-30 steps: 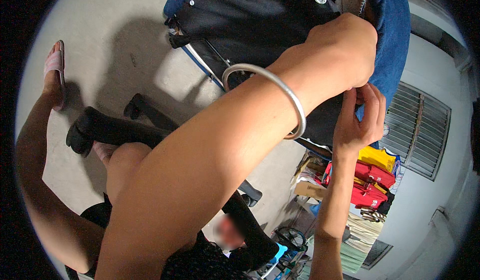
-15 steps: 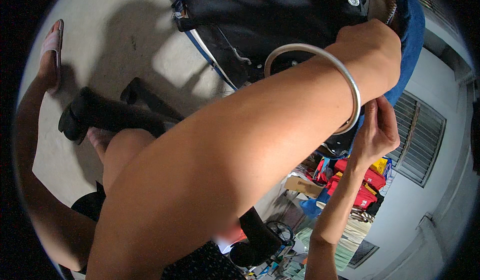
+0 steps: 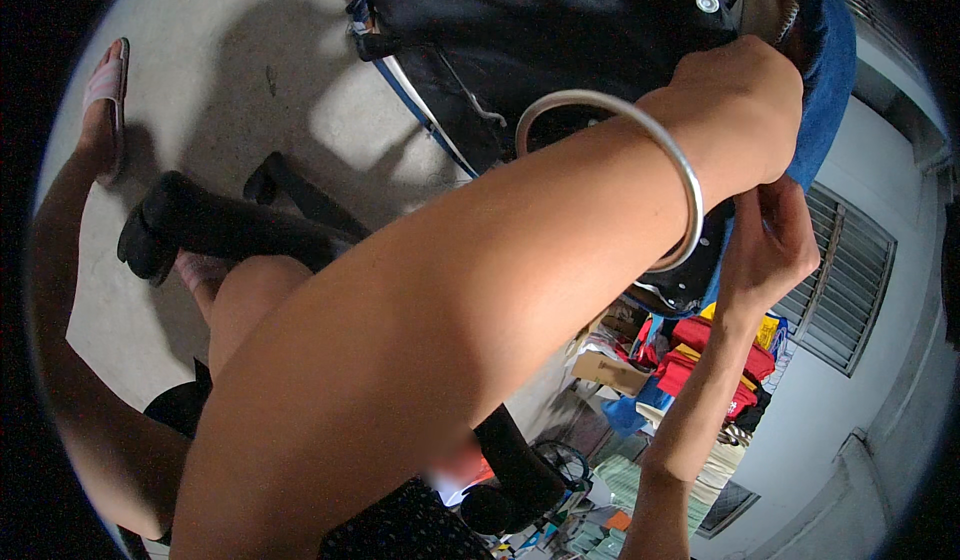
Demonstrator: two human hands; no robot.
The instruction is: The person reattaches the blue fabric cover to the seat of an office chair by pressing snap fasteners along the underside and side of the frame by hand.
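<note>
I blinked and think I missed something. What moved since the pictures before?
The left hand with the silver bangle moved up and right along the dark shirt. The right hand rose with it, fingers at the blue cloth. Both hands kept to the clothes; the pink sandal stayed on the floor.

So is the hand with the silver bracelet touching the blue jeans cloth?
Touching. The head view shows the left hand, above the silver bangle, pressed into the blue denim garment, with no gap where the fingers fold over the cloth edge.
</note>
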